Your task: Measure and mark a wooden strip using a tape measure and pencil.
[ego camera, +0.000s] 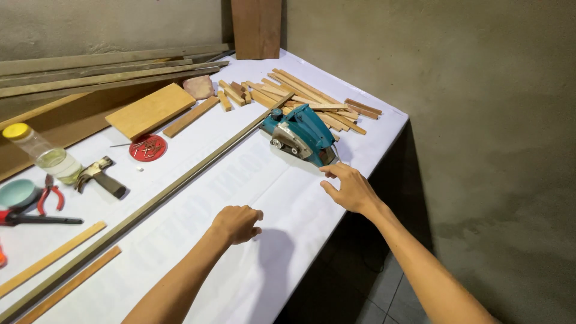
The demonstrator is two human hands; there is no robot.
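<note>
Right hand reaching for a teal planer near the bench's right edge.

The planer (300,135) sat on the white-covered bench (270,270) close to its right edge, just in front of a heap of wood strips (312,102) at the far right corner. The right hand (349,187) hovered just short of the planer's near end, its grip spread, fingers apart and holding nothing. The left hand (236,223) rested on the bench nearer the front edge, its grip curled into a loose fist around nothing visible. A long thin rail (150,207) ran diagonally across the bench. Toward the left edge lay a red lid of nails (147,147), a hammer (99,175), a plastic bottle (45,153) and red pliers (49,195).
</note>
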